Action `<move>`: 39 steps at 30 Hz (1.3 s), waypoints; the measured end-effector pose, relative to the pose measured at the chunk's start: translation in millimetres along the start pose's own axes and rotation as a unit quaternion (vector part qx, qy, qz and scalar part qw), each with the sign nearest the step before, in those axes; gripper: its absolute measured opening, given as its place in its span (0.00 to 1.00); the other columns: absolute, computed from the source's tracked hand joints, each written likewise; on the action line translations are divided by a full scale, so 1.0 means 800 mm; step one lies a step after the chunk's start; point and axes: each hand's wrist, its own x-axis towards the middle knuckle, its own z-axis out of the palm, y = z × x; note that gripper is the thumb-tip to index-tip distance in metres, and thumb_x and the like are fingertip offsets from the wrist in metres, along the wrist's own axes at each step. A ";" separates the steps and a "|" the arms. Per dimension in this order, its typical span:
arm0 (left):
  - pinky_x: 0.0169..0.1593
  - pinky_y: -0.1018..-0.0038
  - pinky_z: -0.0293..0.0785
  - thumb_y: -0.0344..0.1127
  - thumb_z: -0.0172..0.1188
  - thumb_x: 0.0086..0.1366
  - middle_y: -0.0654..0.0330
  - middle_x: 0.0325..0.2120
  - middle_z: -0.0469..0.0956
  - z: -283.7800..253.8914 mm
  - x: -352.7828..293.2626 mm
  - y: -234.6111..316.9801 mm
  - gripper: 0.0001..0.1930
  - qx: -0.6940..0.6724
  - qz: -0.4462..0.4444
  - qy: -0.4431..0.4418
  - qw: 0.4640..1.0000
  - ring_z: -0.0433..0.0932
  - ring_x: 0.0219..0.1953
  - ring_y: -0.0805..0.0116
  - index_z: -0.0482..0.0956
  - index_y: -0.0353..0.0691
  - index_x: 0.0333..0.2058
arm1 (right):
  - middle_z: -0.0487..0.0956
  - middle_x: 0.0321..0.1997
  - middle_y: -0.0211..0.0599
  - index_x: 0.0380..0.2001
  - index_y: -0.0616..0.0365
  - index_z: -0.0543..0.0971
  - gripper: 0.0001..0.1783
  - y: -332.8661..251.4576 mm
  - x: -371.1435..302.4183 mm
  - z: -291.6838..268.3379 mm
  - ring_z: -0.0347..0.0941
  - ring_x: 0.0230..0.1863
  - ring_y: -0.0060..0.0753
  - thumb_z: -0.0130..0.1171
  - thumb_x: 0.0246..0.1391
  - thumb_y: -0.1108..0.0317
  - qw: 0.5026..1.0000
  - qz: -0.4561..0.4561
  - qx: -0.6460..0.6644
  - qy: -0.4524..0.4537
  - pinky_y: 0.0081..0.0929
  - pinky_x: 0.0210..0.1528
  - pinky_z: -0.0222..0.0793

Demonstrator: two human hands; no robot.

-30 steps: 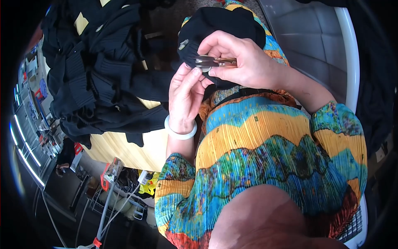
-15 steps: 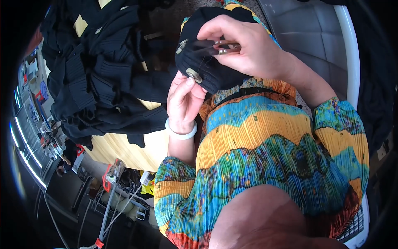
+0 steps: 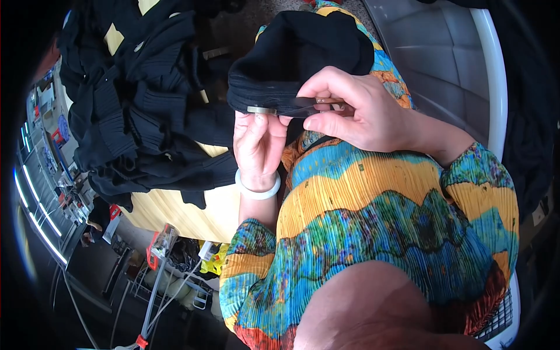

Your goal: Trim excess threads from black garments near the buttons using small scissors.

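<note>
A black ribbed knit garment (image 3: 297,44) lies over my lap, its edge gathered up in front of me. Thumb and fingers of my left hand (image 3: 256,143) pinch that edge at a pale, greyish round button (image 3: 261,109), which is seen nearly edge-on. From the right, my right hand (image 3: 364,116) is closed around a pair of thread snips (image 3: 329,104). The dark blades point left along the garment's edge, close to the button. Motion blurs them, so whether they touch the cloth or a thread cannot be told.
More black knit garments (image 3: 140,111) are heaped on a pale wooden table (image 3: 181,216) at my left. A large grey bin with a white rim (image 3: 493,64) stands close at my right. Lower left are a metal stand (image 3: 153,286) with red parts and a yellow bag (image 3: 216,259).
The garment's edge has been turned, so the button shows edge-on instead of face-on. My right hand and the snips have moved down, level with the button.
</note>
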 end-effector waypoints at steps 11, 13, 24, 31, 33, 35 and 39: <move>0.46 0.75 0.67 0.27 0.55 0.54 0.58 0.36 0.73 -0.002 -0.001 -0.001 0.16 0.090 0.032 -0.036 0.995 0.72 0.38 0.70 0.68 0.37 0.43 | 0.71 0.18 0.34 0.28 0.61 0.69 0.11 -0.001 0.008 -0.002 0.68 0.19 0.27 0.57 0.44 0.66 0.998 0.046 -0.047 0.000 0.22 0.22 0.63; 0.46 0.76 0.66 0.27 0.55 0.54 0.58 0.36 0.73 -0.002 -0.002 -0.001 0.14 0.094 0.036 -0.039 0.994 0.71 0.38 0.70 0.69 0.37 0.42 | 0.71 0.18 0.34 0.28 0.60 0.69 0.11 0.000 0.009 -0.003 0.69 0.19 0.27 0.58 0.44 0.66 0.998 0.033 -0.054 -0.007 0.22 0.22 0.63; 0.45 0.75 0.67 0.26 0.55 0.54 0.58 0.37 0.73 -0.008 -0.004 -0.001 0.15 0.071 0.020 -0.029 0.997 0.71 0.38 0.70 0.68 0.37 0.43 | 0.72 0.21 0.33 0.28 0.59 0.70 0.10 0.009 0.013 0.003 0.71 0.20 0.29 0.58 0.42 0.68 0.985 -0.071 -0.153 0.030 0.21 0.22 0.64; 0.49 0.70 0.67 0.26 0.51 0.57 0.56 0.43 0.70 -0.012 -0.005 0.001 0.20 0.008 0.018 -0.026 0.999 0.70 0.44 0.63 0.62 0.40 0.49 | 0.72 0.21 0.33 0.28 0.59 0.71 0.09 0.009 0.012 0.001 0.70 0.20 0.28 0.58 0.42 0.68 0.991 -0.039 -0.114 0.055 0.20 0.21 0.64; 0.48 0.70 0.68 0.26 0.50 0.58 0.56 0.44 0.69 -0.011 -0.005 0.003 0.20 0.010 0.025 -0.034 0.999 0.70 0.44 0.63 0.61 0.41 0.50 | 0.72 0.21 0.33 0.28 0.59 0.71 0.10 0.008 0.011 0.001 0.70 0.19 0.28 0.58 0.42 0.68 0.991 -0.039 -0.118 0.042 0.21 0.20 0.63; 0.48 0.71 0.68 0.26 0.50 0.58 0.56 0.43 0.70 -0.009 -0.005 0.002 0.19 0.017 0.028 -0.031 0.999 0.71 0.44 0.64 0.62 0.41 0.49 | 0.71 0.22 0.33 0.28 0.58 0.71 0.10 0.011 0.011 0.002 0.69 0.19 0.30 0.58 0.42 0.67 0.988 -0.058 -0.143 0.032 0.22 0.20 0.63; 0.47 0.75 0.68 0.26 0.52 0.57 0.57 0.40 0.72 -0.009 -0.003 -0.001 0.17 0.042 0.021 -0.037 0.998 0.72 0.41 0.68 0.67 0.40 0.46 | 0.71 0.23 0.33 0.28 0.59 0.71 0.10 0.015 0.013 0.003 0.70 0.20 0.31 0.58 0.41 0.67 0.985 -0.068 -0.155 0.043 0.23 0.20 0.63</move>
